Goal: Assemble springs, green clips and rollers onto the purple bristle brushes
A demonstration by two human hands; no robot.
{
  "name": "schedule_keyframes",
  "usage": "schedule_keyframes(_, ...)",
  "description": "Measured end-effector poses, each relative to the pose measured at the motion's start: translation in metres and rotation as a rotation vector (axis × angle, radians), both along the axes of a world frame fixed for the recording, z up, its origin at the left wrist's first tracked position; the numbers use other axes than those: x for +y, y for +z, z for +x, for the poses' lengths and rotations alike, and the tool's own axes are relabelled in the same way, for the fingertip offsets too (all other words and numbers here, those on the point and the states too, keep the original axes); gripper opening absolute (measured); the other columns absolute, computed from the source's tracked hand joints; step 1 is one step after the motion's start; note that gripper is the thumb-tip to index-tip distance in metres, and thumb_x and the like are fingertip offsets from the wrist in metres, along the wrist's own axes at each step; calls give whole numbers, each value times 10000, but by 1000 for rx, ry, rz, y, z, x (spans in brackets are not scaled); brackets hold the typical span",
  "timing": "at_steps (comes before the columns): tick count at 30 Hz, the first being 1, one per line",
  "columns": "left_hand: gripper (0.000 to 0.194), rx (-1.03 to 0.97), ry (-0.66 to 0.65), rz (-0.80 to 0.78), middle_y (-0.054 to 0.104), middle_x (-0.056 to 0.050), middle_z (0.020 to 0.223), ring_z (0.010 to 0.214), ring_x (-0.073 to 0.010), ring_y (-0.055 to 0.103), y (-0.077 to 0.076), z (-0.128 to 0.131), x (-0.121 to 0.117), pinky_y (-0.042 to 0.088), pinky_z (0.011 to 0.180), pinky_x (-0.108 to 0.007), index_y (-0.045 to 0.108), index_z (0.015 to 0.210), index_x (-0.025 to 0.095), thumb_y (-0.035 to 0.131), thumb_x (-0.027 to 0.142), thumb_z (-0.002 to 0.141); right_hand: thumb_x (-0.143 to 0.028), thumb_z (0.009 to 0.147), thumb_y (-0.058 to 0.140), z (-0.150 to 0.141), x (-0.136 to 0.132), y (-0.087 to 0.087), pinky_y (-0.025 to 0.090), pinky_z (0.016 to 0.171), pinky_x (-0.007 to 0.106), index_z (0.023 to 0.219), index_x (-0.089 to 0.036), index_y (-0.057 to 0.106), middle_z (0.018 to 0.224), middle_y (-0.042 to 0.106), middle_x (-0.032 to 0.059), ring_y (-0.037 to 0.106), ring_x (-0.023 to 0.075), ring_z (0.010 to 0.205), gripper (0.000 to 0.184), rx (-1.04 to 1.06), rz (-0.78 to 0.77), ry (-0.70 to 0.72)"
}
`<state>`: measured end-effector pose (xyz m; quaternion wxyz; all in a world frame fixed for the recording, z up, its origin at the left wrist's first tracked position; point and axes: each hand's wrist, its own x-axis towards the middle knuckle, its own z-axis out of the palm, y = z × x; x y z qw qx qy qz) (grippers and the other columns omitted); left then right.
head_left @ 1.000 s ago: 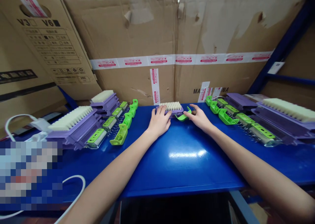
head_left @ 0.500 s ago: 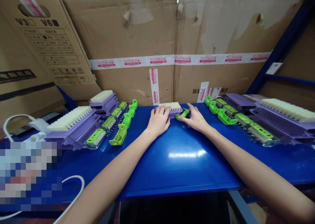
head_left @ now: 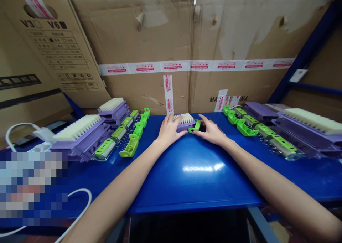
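Purple brush block (head_left: 185, 128) mid-table (head_left: 200, 186), green end piece (head_left: 197, 124) now against it.
Left hand (head_left: 168, 132) pinches the purple brush block; right hand (head_left: 213, 132) is spread, thumb at the green end piece. Carton (head_left: 61, 50) reads "V3", "V6".

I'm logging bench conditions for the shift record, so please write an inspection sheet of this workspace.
Surface: blue tabletop, glossy, reflecting light.
Job's things: bristled purple block between the hands; green clip at its right end.
Clutter: purple stacks and green pieces on both sides; pixelated patch at left unreadable.
Hands: left hand around block; right hand thumb at clip.
Cables: white cable, left.
Surroundings: cardboard behind.
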<state>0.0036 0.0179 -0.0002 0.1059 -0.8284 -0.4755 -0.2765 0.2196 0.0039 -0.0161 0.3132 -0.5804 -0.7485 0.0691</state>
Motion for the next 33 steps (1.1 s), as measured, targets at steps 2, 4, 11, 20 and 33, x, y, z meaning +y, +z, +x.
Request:
schedule_keyframes(2, 574, -15, -44, -47, 502, -113, 1293, 1207, -269, 439, 1, -4, 4, 408, 984, -405, 499, 1268, 227, 660, 469, 774, -511, 745, 660, 0, -1, 1, 379, 975, 533, 1427, -197, 313, 1243, 587, 160, 567, 303, 1120, 827, 12, -7, 4)
schedule_keyframes(4, 567, -48, -80, -73, 546, -88, 1228, 1159, -248, 469, 2, -7, 7, 421, 978, -384, 507, 1253, 230, 688, 440, 758, -493, 746, 663, 0, -1, 2, 385, 977, 526, 1426, -187, 316, 1252, 585, 155, 561, 301, 1131, 823, 23, -15, 4)
schedule_keyframes(11, 795, -92, 0, -148, 500, -127, 1286, 1179, -304, 462, 2, -8, 10, 406, 981, -429, 467, 1332, 211, 773, 473, 646, -459, 742, 673, -1, -2, 3, 392, 985, 513, 1429, -191, 307, 1273, 579, 140, 564, 288, 1140, 823, 55, -31, 14)
schedule_keyframes(20, 765, 70, -204, -291, 552, -61, 1323, 1194, -272, 493, 22, -29, 19, 370, 1002, -414, 441, 1348, 266, 759, 410, 667, -420, 736, 682, -1, -4, 3, 416, 981, 485, 1432, -186, 306, 1236, 595, 140, 569, 279, 1133, 824, 98, -5, 88)
schedule_keyframes(33, 1035, 293, -178, -297, 515, -177, 1327, 1242, -346, 454, 48, 11, 16, 309, 1026, -467, 313, 1394, 188, 676, 706, 574, -392, 706, 698, -4, -1, -4, 375, 1033, 462, 1465, -181, 241, 1305, 541, 151, 506, 284, 1220, 910, 150, -8, 190)
